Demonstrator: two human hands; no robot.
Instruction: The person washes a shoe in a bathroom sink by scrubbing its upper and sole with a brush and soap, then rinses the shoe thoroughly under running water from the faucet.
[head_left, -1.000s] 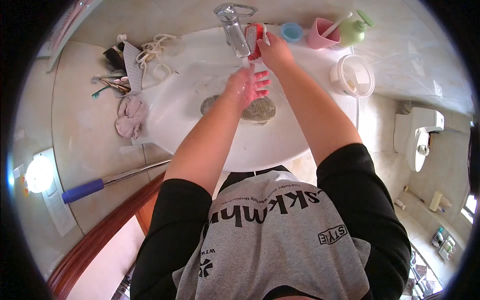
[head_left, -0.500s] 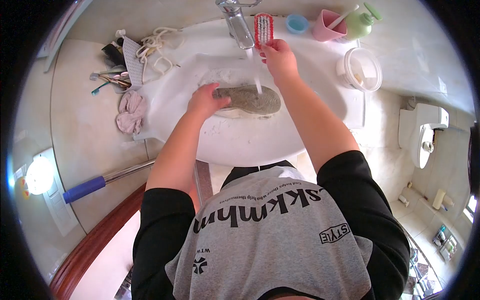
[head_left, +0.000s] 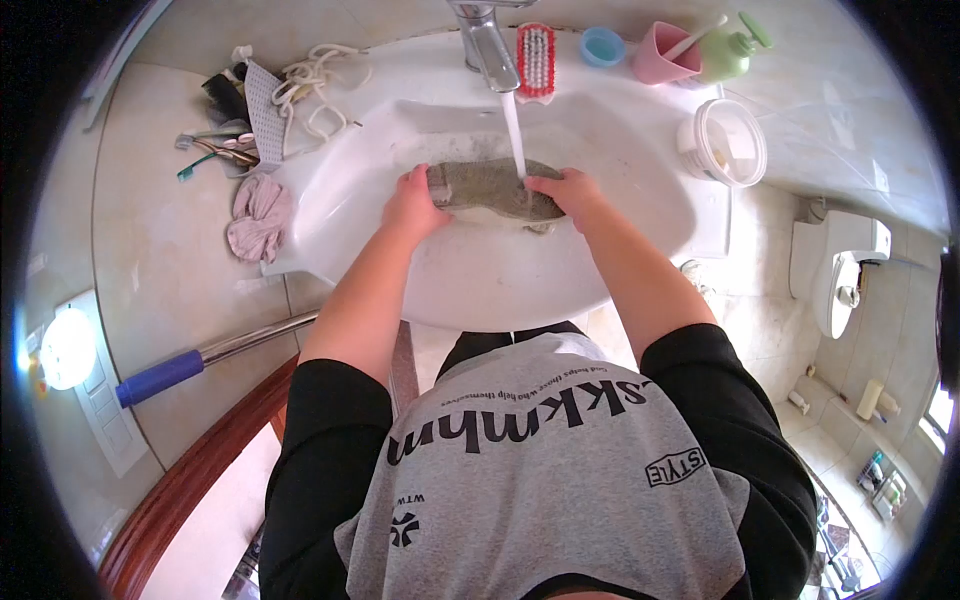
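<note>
A greyish shoe point(head_left: 485, 187) lies sole up in the white sink point(head_left: 500, 290), under the running water. My left hand point(head_left: 412, 207) grips its left end, the fingers on the far side and the thumb nearer me. At its right end my right hand point(head_left: 572, 195) has hold of it, thumb on the sole. The stream from the metal faucet point(head_left: 490, 55) lands on the sole near my right thumb. A red-rimmed brush point(head_left: 536, 62) rests bristles up on the sink's back ledge, right of the faucet, with neither hand touching it.
Along the ledge stand a blue dish point(head_left: 602, 47), pink cup point(head_left: 664, 55), green pump bottle point(head_left: 727, 52) and clear tub point(head_left: 722, 143). White laces point(head_left: 312, 95), a grey holder with toothbrushes point(head_left: 265, 115) and a pink cloth point(head_left: 260, 218) are at the left. A blue-handled pole point(head_left: 160, 377) is lower left.
My right hand has let go of the brush on the ledge and moved down to the shoe's right end. My left hand has left the water stream and taken hold of the shoe's left end.
</note>
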